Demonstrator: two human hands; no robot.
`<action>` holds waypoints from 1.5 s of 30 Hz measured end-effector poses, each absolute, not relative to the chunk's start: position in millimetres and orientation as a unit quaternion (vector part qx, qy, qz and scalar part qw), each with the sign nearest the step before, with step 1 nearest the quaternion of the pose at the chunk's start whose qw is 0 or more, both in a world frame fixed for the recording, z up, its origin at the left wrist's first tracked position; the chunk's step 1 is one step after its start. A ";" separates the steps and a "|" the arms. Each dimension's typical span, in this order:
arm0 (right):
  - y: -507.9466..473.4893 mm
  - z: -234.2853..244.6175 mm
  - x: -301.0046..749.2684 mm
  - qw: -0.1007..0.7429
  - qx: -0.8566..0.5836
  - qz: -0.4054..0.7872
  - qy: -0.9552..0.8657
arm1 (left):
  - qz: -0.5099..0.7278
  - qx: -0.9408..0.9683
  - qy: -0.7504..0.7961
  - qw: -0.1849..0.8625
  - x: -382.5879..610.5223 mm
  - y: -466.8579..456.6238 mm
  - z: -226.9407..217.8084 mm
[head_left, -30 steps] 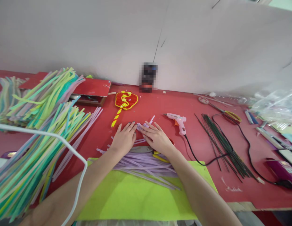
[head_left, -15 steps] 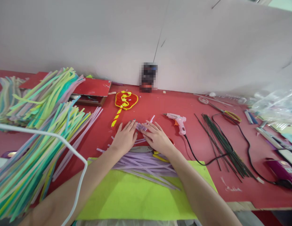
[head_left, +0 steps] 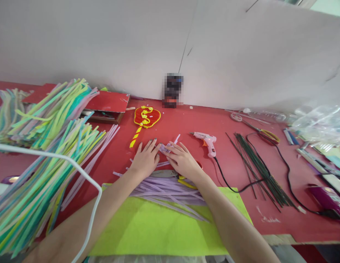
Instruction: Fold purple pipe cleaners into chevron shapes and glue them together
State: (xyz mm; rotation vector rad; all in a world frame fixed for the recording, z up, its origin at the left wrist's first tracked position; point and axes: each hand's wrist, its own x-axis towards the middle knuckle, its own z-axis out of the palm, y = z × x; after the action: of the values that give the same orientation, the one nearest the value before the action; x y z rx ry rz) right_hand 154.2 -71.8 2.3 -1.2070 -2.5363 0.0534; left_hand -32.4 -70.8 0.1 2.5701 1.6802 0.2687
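I have the left hand (head_left: 144, 160) and right hand (head_left: 184, 163) laid flat, fingers outstretched and slightly apart. The small lilac bundle (head_left: 164, 147) sits between them, partly under the right fingers; whether they press it, I cannot tell. On the bundle's camera side lie lilac strips (head_left: 164, 188); right of it, a pink glue gun (head_left: 206, 140); beyond it, leftward, a red-and-yellow fan (head_left: 154, 119).

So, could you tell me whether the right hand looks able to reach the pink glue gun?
Probably yes: the pink glue gun lies just to the right of the right hand, and nothing seems to stand between them. The hand would have to leave the purple strips it seems to touch.
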 end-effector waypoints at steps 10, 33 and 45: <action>-72.9 5.6 153.6 0.165 -0.424 0.019 -0.890 | 0.096 0.833 0.543 0.035 -32.6 -69.2 -0.5; -73.3 5.9 154.1 0.144 -0.424 0.008 -0.894 | 0.073 0.825 0.560 0.033 -32.1 -68.1 0.5; -72.2 4.6 154.1 0.147 -0.422 0.007 -0.895 | 0.081 0.816 0.571 0.034 -31.9 -66.9 -2.7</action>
State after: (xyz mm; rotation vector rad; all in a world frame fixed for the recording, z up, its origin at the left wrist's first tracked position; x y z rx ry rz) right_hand 154.1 -72.2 4.6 -1.2135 -2.5751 0.0194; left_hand -31.9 -66.9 -2.7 2.5104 1.7545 0.2496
